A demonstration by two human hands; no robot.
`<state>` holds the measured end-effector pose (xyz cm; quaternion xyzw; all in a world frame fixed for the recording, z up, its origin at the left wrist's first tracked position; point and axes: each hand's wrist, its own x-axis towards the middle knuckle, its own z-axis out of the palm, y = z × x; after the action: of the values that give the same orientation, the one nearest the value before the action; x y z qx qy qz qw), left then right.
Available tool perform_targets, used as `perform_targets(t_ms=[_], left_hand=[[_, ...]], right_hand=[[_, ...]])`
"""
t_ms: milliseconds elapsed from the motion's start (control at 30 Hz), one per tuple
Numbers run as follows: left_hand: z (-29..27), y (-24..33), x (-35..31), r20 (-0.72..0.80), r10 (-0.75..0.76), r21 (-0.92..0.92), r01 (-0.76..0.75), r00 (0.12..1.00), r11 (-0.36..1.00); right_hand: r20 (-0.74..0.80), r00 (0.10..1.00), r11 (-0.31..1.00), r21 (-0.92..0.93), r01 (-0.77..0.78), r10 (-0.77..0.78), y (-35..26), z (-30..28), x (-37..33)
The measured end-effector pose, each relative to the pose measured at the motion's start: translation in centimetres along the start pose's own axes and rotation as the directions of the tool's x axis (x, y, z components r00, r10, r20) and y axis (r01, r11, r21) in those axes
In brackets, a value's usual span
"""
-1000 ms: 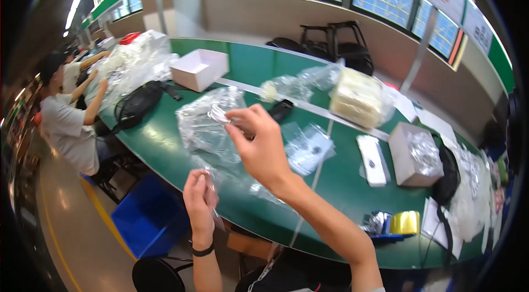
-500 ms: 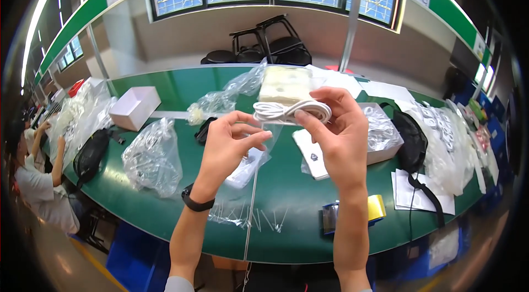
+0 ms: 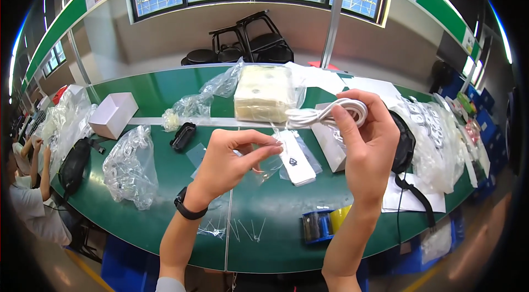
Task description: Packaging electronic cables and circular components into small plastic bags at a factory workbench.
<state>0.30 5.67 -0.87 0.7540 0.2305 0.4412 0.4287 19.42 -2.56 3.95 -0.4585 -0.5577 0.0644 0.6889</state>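
White cable [image 3: 308,118], wound into a coil, hangs above the far half of the green table [image 3: 281,253], right of its middle, clamped between the thumb and fingers of the right hand [image 3: 374,151]. Thumb and forefinger of the left hand [image 3: 228,159] come close together just left of the coil; whether they grip anything I cannot tell. Beyond, a pale wrapped stack [image 3: 263,93] lies by the far edge; a spool [image 3: 318,227] sits toward the near edge.
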Motion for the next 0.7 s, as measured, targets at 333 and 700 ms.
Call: perform_targets(t_ms=[333,700], left_hand=[[0.6,0.1,-0.7,-0.097,0.227,0.256,-0.196,0.969,0.947],[0.3,-0.8,-0.8,-0.22,0.301,0.325,-0.221,0.928,0.92]], right_hand=[[0.054,0.991,0.984,0.124,-0.127,0.121,1.0,0.6,0.0],[0.091,0.975,0.951,0.218,-0.218,0.203,0.8,1.2,-0.3]])
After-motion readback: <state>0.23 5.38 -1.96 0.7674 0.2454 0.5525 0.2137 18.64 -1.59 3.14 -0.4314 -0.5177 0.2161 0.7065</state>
